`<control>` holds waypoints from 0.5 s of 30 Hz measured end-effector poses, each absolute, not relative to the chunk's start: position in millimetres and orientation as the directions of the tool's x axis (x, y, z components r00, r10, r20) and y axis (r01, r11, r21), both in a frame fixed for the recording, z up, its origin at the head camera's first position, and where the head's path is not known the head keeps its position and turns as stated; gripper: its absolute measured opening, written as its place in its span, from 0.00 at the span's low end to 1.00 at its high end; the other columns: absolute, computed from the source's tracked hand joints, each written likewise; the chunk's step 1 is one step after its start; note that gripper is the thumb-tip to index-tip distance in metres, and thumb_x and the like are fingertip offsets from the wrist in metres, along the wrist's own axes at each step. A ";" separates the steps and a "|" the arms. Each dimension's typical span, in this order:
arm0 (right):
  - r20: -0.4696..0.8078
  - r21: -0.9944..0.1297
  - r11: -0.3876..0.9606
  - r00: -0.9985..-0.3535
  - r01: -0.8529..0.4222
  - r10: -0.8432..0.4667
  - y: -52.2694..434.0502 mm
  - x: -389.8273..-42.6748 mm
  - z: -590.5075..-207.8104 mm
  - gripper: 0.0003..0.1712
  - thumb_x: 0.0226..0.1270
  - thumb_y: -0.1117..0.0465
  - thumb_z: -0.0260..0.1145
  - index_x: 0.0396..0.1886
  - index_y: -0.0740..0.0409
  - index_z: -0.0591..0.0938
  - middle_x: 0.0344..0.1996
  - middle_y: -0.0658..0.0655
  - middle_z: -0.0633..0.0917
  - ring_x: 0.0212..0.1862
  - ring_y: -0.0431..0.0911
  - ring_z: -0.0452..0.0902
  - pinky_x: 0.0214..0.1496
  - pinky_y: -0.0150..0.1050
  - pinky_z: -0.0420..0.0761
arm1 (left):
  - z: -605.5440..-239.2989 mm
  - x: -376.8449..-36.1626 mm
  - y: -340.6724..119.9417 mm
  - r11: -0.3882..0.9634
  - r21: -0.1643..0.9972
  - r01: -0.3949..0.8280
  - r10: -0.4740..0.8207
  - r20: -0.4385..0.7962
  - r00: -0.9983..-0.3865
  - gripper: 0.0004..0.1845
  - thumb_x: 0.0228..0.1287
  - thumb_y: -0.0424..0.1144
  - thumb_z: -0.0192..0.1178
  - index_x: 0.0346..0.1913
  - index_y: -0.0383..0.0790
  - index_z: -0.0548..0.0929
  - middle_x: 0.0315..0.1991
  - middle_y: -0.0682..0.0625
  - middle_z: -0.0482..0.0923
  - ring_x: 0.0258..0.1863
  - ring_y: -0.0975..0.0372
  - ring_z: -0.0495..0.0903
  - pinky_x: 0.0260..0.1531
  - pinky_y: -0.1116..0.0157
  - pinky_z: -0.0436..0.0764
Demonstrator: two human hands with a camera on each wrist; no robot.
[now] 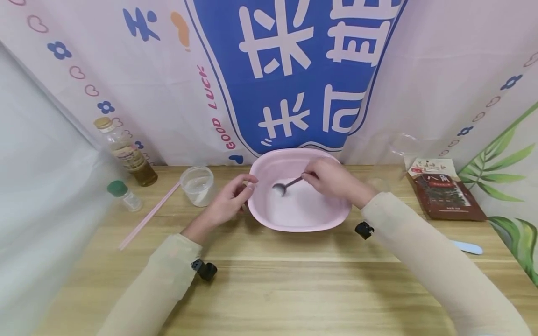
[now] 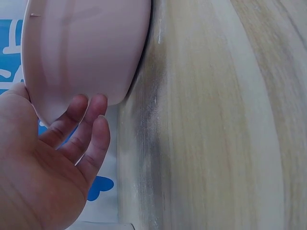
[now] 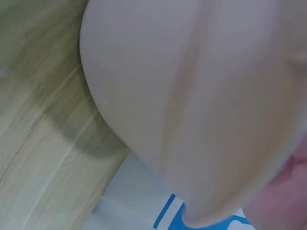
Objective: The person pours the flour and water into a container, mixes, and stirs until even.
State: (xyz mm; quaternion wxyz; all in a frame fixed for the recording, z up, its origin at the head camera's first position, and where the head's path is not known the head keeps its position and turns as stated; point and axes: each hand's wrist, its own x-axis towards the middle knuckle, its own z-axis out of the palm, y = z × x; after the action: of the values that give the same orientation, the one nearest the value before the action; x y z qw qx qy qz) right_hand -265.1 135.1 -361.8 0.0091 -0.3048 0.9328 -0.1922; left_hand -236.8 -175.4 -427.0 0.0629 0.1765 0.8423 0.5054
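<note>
Down at the near edge of the counter, two sleeved arms reach forward, and both hands are at the pink basin. Left hand steadies it: thumb over the left rim, fingers curled lightly against the outside wall, as the left wrist view shows. Right hand is over the basin, pinching the handle of a metal spoon, and the spoon's bowl dips down into the basin. What lies on the basin floor looks pale and white; whether it's liquid or powder, I can't tell. My read: the stirring is well under way, with something already in the basin, though how much more is to go in can't be judged.

Left of the basin, a small clear cup with white contents stands just beside the left hand, and a pink straw lies aslant. Further left, a little green-capped jar and a bottle of brownish liquid. Right side: a dark red packet and a pale blue utensil, well apart from the hands. Nothing blocks either hand. Behind it all hangs a printed backdrop.
</note>
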 end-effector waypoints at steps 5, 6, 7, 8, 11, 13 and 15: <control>0.018 -0.413 0.687 -0.759 -0.598 -0.650 149.4 -252.7 -354.2 0.09 0.78 0.65 0.67 0.38 0.64 0.91 0.31 0.54 0.87 0.33 0.44 0.77 0.42 0.40 0.82 | -425.0 -235.0 -174.0 0.432 0.873 0.227 0.357 0.066 -0.932 0.17 0.86 0.40 0.53 0.68 0.37 0.77 0.35 0.40 0.82 0.30 0.42 0.81 0.27 0.54 0.87; 0.008 -0.413 0.689 -0.759 -0.596 -0.651 155.3 -250.9 -351.8 0.09 0.77 0.65 0.67 0.37 0.64 0.91 0.30 0.54 0.87 0.32 0.44 0.77 0.40 0.39 0.82 | -424.6 -234.6 -173.8 0.434 0.873 0.224 0.356 0.063 -0.933 0.17 0.86 0.40 0.52 0.68 0.37 0.77 0.36 0.40 0.82 0.31 0.42 0.81 0.27 0.53 0.87; 0.000 -0.404 0.700 -0.765 -0.589 -0.644 161.4 -249.9 -349.6 0.09 0.77 0.66 0.67 0.36 0.63 0.90 0.29 0.54 0.87 0.32 0.44 0.77 0.39 0.39 0.82 | -424.2 -234.2 -173.5 0.435 0.873 0.221 0.354 0.060 -0.933 0.17 0.86 0.40 0.52 0.68 0.38 0.77 0.36 0.40 0.82 0.32 0.41 0.81 0.28 0.53 0.87; -0.005 -0.393 0.716 -0.777 -0.578 -0.630 167.9 -249.2 -347.5 0.09 0.77 0.66 0.67 0.36 0.63 0.90 0.29 0.53 0.87 0.31 0.44 0.77 0.37 0.39 0.82 | -424.0 -234.0 -173.2 0.437 0.872 0.219 0.355 0.057 -0.933 0.17 0.87 0.40 0.52 0.68 0.38 0.77 0.36 0.39 0.83 0.32 0.41 0.81 0.28 0.53 0.87; 0.029 -0.333 0.771 -0.823 -0.543 -0.567 183.1 -249.9 -343.8 0.08 0.75 0.68 0.66 0.36 0.64 0.90 0.29 0.55 0.87 0.31 0.47 0.79 0.36 0.42 0.84 | -423.3 -233.6 -172.9 0.444 0.870 0.216 0.350 0.053 -0.935 0.17 0.87 0.41 0.52 0.68 0.39 0.77 0.36 0.40 0.83 0.33 0.40 0.81 0.28 0.52 0.87; 0.061 -0.282 0.811 -0.853 -0.513 -0.519 186.4 -252.0 -344.7 0.09 0.76 0.67 0.65 0.37 0.65 0.89 0.29 0.57 0.87 0.32 0.49 0.80 0.37 0.46 0.85 | -422.8 -233.5 -172.9 0.448 0.867 0.217 0.348 0.054 -0.936 0.17 0.87 0.41 0.52 0.68 0.39 0.77 0.36 0.40 0.83 0.32 0.40 0.81 0.28 0.53 0.86; 0.087 -0.238 0.839 -0.871 -0.490 -0.484 182.9 -254.3 -348.1 0.10 0.77 0.66 0.65 0.40 0.66 0.90 0.30 0.59 0.87 0.33 0.52 0.81 0.40 0.49 0.86 | -422.4 -233.4 -173.2 0.451 0.866 0.218 0.347 0.055 -0.936 0.17 0.87 0.40 0.52 0.68 0.39 0.77 0.35 0.40 0.82 0.31 0.40 0.81 0.27 0.54 0.86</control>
State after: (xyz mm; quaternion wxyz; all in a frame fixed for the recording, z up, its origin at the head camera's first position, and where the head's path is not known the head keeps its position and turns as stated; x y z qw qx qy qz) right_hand -254.3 182.9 -348.1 -0.0118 -0.2539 0.9587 -0.1275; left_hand -233.4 -173.2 -422.4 0.0651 0.1663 0.8493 0.4969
